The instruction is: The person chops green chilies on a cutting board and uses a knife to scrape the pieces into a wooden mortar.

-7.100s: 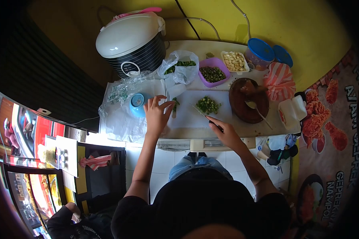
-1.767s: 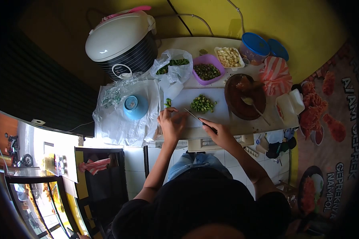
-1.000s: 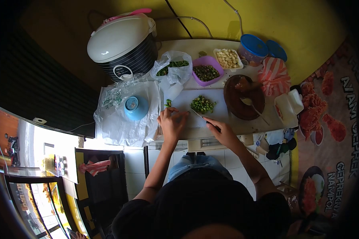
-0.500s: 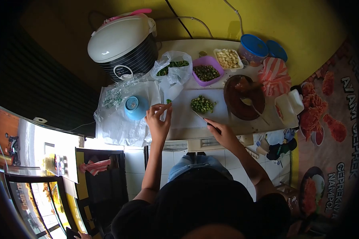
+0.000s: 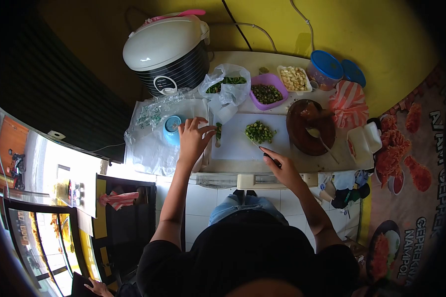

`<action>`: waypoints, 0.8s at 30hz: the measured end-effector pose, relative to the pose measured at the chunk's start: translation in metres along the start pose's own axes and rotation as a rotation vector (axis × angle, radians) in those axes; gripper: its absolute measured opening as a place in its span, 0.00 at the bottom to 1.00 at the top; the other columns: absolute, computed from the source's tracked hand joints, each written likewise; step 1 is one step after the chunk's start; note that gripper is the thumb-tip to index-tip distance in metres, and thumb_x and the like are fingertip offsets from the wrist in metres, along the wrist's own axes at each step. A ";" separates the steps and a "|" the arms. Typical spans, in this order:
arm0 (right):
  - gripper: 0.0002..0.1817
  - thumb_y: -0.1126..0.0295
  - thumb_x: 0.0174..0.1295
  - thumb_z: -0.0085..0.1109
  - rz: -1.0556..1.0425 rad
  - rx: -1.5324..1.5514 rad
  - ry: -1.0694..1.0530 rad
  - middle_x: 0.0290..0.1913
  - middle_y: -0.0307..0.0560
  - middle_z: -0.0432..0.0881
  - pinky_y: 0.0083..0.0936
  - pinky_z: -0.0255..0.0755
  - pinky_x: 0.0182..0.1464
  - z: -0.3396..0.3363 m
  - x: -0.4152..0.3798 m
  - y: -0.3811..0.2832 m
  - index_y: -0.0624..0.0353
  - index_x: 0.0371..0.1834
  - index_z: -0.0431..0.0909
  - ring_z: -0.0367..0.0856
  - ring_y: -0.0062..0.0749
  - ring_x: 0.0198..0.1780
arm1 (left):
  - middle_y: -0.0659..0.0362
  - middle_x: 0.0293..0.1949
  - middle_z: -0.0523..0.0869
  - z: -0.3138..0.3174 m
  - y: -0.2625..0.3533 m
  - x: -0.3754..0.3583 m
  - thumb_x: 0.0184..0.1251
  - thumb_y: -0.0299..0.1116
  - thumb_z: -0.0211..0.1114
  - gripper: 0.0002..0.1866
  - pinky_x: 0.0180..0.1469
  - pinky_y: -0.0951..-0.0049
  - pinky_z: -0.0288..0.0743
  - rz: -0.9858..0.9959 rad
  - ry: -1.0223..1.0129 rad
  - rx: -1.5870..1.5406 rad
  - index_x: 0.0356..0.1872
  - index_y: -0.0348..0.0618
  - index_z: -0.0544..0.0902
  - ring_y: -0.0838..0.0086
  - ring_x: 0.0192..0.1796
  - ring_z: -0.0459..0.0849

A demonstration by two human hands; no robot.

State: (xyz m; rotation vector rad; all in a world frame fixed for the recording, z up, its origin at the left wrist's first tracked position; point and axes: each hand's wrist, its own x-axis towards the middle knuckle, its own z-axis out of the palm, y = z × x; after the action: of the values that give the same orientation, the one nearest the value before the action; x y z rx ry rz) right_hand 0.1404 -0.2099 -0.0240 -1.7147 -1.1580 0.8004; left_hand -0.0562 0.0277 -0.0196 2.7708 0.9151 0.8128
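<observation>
Crinkled clear plastic sheeting (image 5: 148, 141) is lying over the left end of the surface (image 5: 243, 58), and a blue bowl (image 5: 172, 129) is sitting on it. Behind them, at the far left corner, a white rice cooker (image 5: 166, 49) is standing. The left hand (image 5: 194, 138) is hovering with fingers spread wide just right of the blue bowl, at the left edge of the white cutting board (image 5: 250, 143); whether it is pinching anything cannot be told. A small green chilli piece (image 5: 218, 132) is lying on the board just beside its fingertips. Behind the board, a plastic bag of green chillies (image 5: 225, 89) is resting next to a purple bowl (image 5: 267, 91) of chopped pieces. A pile of chopped green chillies (image 5: 259, 131) is sitting near the middle of the board. The right hand (image 5: 281, 166) is gripping the dark handle of a knife (image 5: 262, 150) at the near edge of the board, the blade pointing toward the pile. Further right, a brown mortar (image 5: 309, 127) with a spoon in it is standing by the board's right edge, and a striped cloth (image 5: 349, 104) is lying beyond it near the right end.
</observation>
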 end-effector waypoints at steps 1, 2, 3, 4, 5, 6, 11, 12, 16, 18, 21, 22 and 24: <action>0.21 0.65 0.74 0.55 0.017 -0.004 -0.009 0.36 0.32 0.79 0.16 0.63 0.31 -0.001 0.000 -0.003 0.56 0.68 0.75 0.61 0.13 0.29 | 0.68 0.46 0.81 0.002 -0.002 0.002 0.59 0.44 0.71 0.07 0.59 0.58 0.60 0.011 -0.018 0.010 0.37 0.62 0.92 0.68 0.54 0.75; 0.21 0.65 0.74 0.55 0.027 -0.003 -0.010 0.36 0.37 0.81 0.18 0.65 0.32 -0.002 -0.001 -0.004 0.55 0.67 0.75 0.63 0.15 0.29 | 0.68 0.46 0.81 0.002 -0.003 0.003 0.60 0.44 0.71 0.07 0.59 0.59 0.60 0.023 -0.037 0.019 0.37 0.63 0.92 0.68 0.54 0.75; 0.21 0.64 0.73 0.55 0.037 -0.002 -0.010 0.36 0.42 0.83 0.19 0.67 0.34 -0.002 -0.001 -0.004 0.54 0.67 0.75 0.65 0.16 0.28 | 0.67 0.47 0.82 0.003 -0.004 0.005 0.60 0.45 0.71 0.07 0.59 0.59 0.60 0.035 -0.055 0.028 0.37 0.64 0.92 0.68 0.54 0.75; 0.20 0.63 0.73 0.56 0.048 0.000 -0.010 0.36 0.47 0.84 0.21 0.69 0.35 -0.003 -0.002 -0.004 0.53 0.67 0.76 0.67 0.18 0.28 | 0.67 0.46 0.82 0.002 -0.003 0.005 0.60 0.45 0.71 0.07 0.58 0.60 0.60 0.019 -0.044 0.015 0.36 0.63 0.92 0.68 0.53 0.76; 0.20 0.63 0.73 0.55 0.045 -0.002 -0.008 0.36 0.48 0.84 0.21 0.69 0.35 -0.003 -0.004 -0.003 0.53 0.67 0.76 0.67 0.18 0.28 | 0.68 0.45 0.82 0.001 -0.001 0.005 0.59 0.45 0.72 0.07 0.58 0.60 0.61 0.004 -0.034 0.003 0.36 0.62 0.91 0.68 0.53 0.76; 0.20 0.63 0.73 0.55 0.041 -0.004 -0.006 0.36 0.48 0.84 0.21 0.69 0.35 -0.004 -0.005 -0.001 0.53 0.67 0.76 0.66 0.18 0.28 | 0.68 0.44 0.83 0.000 0.001 0.005 0.59 0.44 0.72 0.06 0.58 0.60 0.61 -0.012 -0.024 -0.010 0.35 0.61 0.91 0.68 0.53 0.76; 0.20 0.64 0.74 0.55 -0.050 0.015 0.057 0.33 0.46 0.82 0.20 0.68 0.35 0.001 -0.005 0.010 0.53 0.67 0.75 0.65 0.17 0.29 | 0.68 0.38 0.86 0.012 0.039 -0.009 0.56 0.41 0.75 0.07 0.51 0.64 0.64 -0.030 0.104 -0.150 0.36 0.59 0.91 0.70 0.45 0.80; 0.20 0.64 0.74 0.55 -0.068 0.015 0.067 0.33 0.46 0.81 0.21 0.69 0.35 0.002 -0.004 0.012 0.53 0.67 0.75 0.65 0.17 0.29 | 0.67 0.37 0.86 0.019 0.048 -0.013 0.57 0.41 0.75 0.07 0.50 0.65 0.64 -0.054 0.107 -0.196 0.36 0.57 0.91 0.70 0.44 0.81; 0.20 0.64 0.74 0.55 0.035 0.018 0.015 0.32 0.44 0.80 0.21 0.70 0.37 -0.001 -0.005 -0.002 0.54 0.67 0.75 0.67 0.18 0.30 | 0.65 0.33 0.88 0.045 0.069 -0.025 0.58 0.40 0.74 0.08 0.49 0.66 0.64 -0.123 0.084 -0.275 0.37 0.54 0.92 0.70 0.40 0.83; 0.20 0.64 0.74 0.55 0.040 0.028 0.002 0.32 0.44 0.79 0.22 0.70 0.38 -0.001 -0.005 -0.005 0.54 0.67 0.75 0.67 0.19 0.31 | 0.65 0.33 0.87 0.051 0.075 -0.028 0.58 0.40 0.74 0.08 0.50 0.66 0.64 -0.148 0.100 -0.291 0.37 0.55 0.92 0.69 0.40 0.82; 0.20 0.64 0.73 0.55 0.011 0.036 0.008 0.31 0.44 0.78 0.22 0.70 0.38 0.002 -0.005 -0.004 0.55 0.66 0.76 0.68 0.19 0.31 | 0.66 0.35 0.85 0.055 0.075 -0.030 0.57 0.40 0.74 0.08 0.49 0.65 0.64 -0.155 0.135 -0.295 0.37 0.56 0.92 0.70 0.42 0.81; 0.20 0.64 0.73 0.55 -0.006 0.038 0.013 0.31 0.43 0.78 0.22 0.70 0.38 0.003 -0.005 -0.003 0.55 0.66 0.76 0.68 0.19 0.31 | 0.67 0.35 0.85 0.056 0.074 -0.030 0.56 0.39 0.75 0.08 0.49 0.64 0.64 -0.152 0.149 -0.292 0.37 0.57 0.92 0.70 0.42 0.80; 0.20 0.65 0.73 0.56 -0.012 0.018 0.017 0.31 0.44 0.78 0.22 0.70 0.40 0.003 -0.005 -0.003 0.56 0.66 0.76 0.69 0.20 0.32 | 0.67 0.36 0.83 0.056 0.073 -0.031 0.55 0.39 0.75 0.08 0.50 0.64 0.64 -0.144 0.155 -0.288 0.37 0.57 0.92 0.70 0.43 0.79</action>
State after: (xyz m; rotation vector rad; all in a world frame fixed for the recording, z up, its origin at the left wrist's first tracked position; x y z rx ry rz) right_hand 0.1346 -0.2130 -0.0222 -1.6952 -1.1456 0.7857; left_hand -0.0100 -0.0467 -0.0619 2.3949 0.9261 1.0535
